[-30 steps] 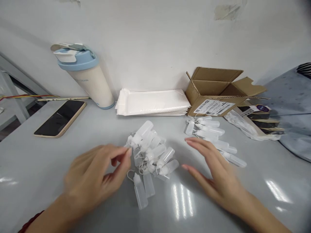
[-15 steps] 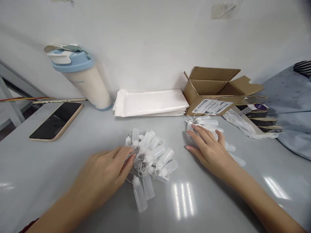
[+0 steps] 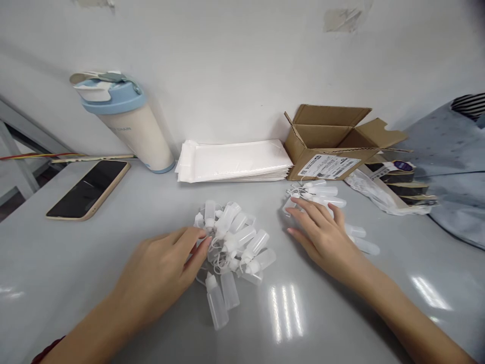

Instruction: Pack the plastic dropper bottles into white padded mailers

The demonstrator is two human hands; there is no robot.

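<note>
Bottle pile [image 3: 244, 236] left of and nearer than the carton [image 3: 329, 166]; smaller group [image 3: 329, 191] just before it. Left hand [image 3: 162, 263] at pile, can't tell if pinching; right hand [image 3: 326, 235] spread over group. Tangled loops [image 3: 217, 263] could snag neighbours.

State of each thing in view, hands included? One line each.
Middle bottles, heaped
Right bottles, lying, partly hidden
Left hand, curled at the heap, grip unclear
Right hand, open over right bottles
Carton, flaps open
Phone, flat, screen dark
Tumbler, upright, lid on
White packets, stacked
</note>
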